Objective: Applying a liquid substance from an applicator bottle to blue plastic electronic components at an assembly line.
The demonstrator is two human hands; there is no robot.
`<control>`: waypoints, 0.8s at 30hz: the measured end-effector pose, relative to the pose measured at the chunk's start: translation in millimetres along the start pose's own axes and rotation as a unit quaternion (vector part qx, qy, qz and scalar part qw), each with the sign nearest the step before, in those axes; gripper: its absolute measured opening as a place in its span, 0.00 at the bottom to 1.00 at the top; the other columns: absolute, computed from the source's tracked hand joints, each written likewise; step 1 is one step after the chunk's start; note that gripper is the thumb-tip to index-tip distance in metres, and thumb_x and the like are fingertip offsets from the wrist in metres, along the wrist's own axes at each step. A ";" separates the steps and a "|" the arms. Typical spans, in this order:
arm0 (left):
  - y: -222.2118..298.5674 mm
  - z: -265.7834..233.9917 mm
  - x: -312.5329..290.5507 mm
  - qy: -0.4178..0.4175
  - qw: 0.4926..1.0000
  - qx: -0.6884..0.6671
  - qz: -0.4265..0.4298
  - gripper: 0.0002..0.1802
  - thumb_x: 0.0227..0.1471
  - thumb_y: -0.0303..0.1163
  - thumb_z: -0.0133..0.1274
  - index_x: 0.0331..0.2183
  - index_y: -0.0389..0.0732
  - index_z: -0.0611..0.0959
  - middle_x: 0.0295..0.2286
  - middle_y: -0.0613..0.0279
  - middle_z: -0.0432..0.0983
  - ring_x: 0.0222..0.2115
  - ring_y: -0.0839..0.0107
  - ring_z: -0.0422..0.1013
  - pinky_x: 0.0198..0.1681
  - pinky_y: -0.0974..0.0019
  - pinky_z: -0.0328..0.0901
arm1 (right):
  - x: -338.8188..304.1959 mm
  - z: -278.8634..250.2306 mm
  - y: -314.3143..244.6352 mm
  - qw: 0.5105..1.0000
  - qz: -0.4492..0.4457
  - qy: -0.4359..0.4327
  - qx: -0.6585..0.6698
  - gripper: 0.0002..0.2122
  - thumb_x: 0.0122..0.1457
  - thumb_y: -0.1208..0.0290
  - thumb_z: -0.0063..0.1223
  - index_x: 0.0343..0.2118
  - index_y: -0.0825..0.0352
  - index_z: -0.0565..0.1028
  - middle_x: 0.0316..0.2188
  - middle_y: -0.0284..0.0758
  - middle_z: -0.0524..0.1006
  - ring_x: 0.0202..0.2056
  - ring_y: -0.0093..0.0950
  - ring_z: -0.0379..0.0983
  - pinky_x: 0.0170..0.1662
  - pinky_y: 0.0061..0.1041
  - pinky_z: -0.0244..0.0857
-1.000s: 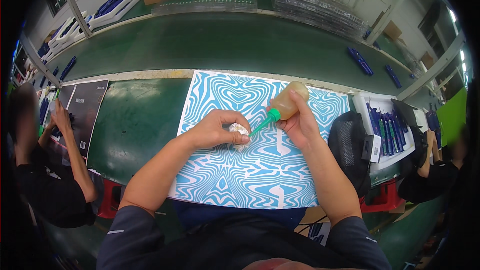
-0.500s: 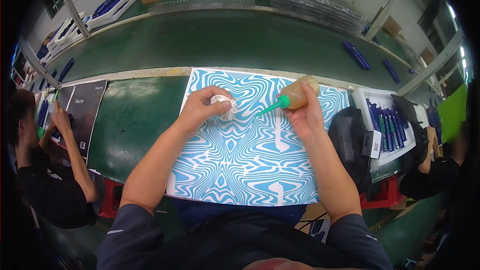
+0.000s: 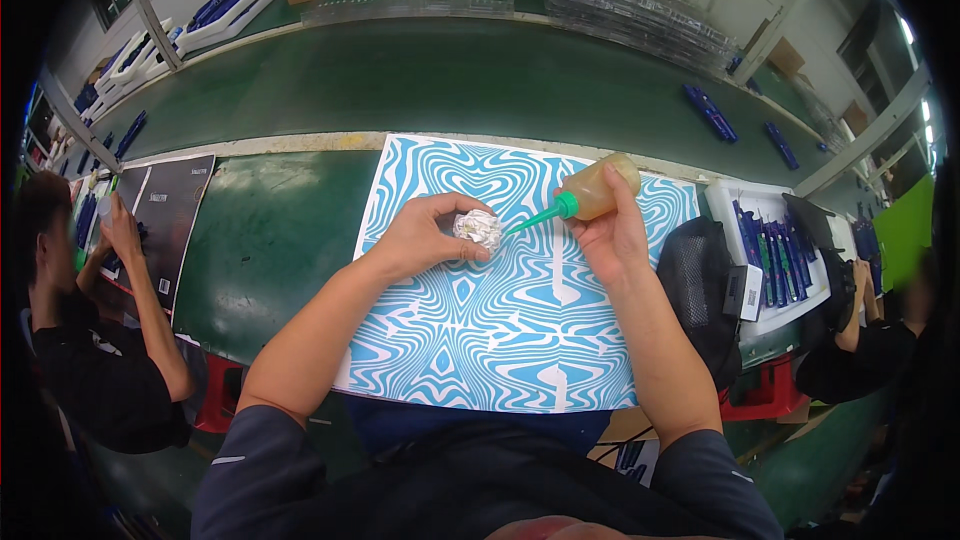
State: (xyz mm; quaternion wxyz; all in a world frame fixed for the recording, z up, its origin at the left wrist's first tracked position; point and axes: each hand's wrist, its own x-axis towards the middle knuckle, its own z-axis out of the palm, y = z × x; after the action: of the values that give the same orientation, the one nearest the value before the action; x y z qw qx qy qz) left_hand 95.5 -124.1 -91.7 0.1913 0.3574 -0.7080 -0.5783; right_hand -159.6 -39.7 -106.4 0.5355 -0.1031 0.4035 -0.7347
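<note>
Over the blue-and-white patterned sheet (image 3: 440,340), my left hand (image 3: 425,238) grips a crumpled white wad of tissue or cloth (image 3: 477,228) between thumb and fingers. My right hand (image 3: 612,240) is wrapped round a squeeze bottle (image 3: 600,188) of amber liquid with a green nozzle (image 3: 540,216). The bottle lies tilted, its nozzle pointing left and down. The tip reaches the wad's right edge; whether it touches cannot be made out.
To the right stand a black mesh bag (image 3: 697,285), a small white box (image 3: 742,292) and a white foam tray (image 3: 820,290) of dark blue pen-like tools. Blue devices (image 3: 710,113) lie on the green belt (image 3: 400,75) ahead. People work at left (image 3: 110,340) and right (image 3: 865,350).
My left hand has shifted right and slightly down, turning the wad so its broad side faces up beside the nozzle tip. My right hand and the bottle have barely moved.
</note>
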 end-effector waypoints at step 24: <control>-9.2 2.0 2.1 -0.075 0.969 0.184 0.145 0.33 0.38 0.42 0.74 0.47 0.41 0.85 0.40 0.57 0.81 0.40 0.63 0.76 0.46 0.62 0.70 | 1.1 -4.0 9.8 0.996 -0.010 -0.038 -0.080 0.31 0.63 0.56 0.57 0.61 0.69 0.56 0.53 0.47 0.70 0.52 0.42 0.75 0.55 0.36 0.72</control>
State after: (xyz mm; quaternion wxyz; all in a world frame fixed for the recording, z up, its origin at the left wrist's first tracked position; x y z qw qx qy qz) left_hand 95.4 -124.9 -101.3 0.1499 0.2354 -0.8590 -0.4293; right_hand -155.5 -39.7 -116.3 0.5334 -0.1775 0.4390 -0.7009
